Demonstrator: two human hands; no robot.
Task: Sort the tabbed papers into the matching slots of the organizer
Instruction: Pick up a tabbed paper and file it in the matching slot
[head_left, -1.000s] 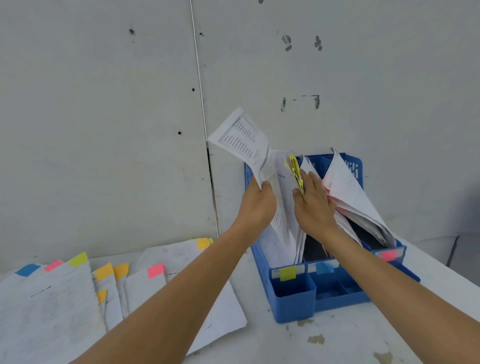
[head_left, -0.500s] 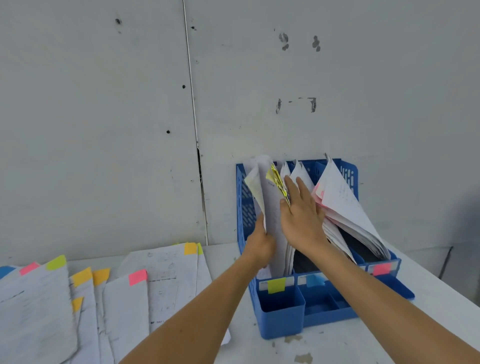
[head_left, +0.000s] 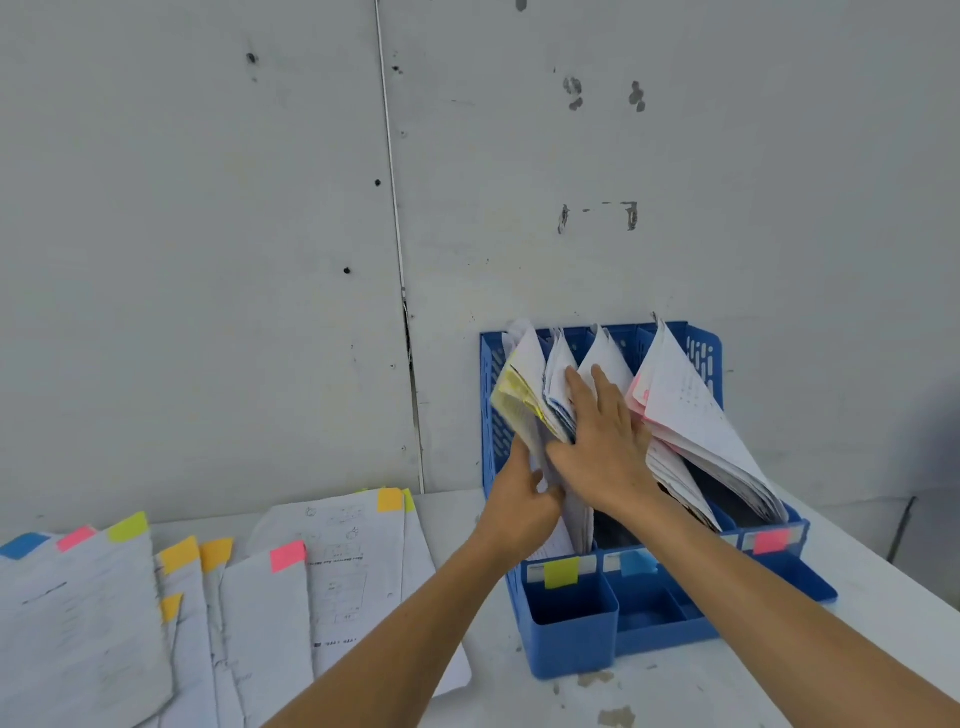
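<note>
— What's at the back?
— A grey wall (head_left: 208, 260), with a vertical seam (head_left: 395, 208) running down to the table (head_left: 675, 696). Lower down, the seam opens into a dark crack.
— Is the wall clean?
— No. There are small dark holes (head_left: 377, 182) beside the seam, smudges (head_left: 574, 93) high up, and two scuffs (head_left: 631, 215) joined by a faint dashed line.
— And the table?
— White, set against the wall, with brownish stains (head_left: 615, 717) near the front. A thin dark line (head_left: 903, 527) slants past its right edge.
</note>
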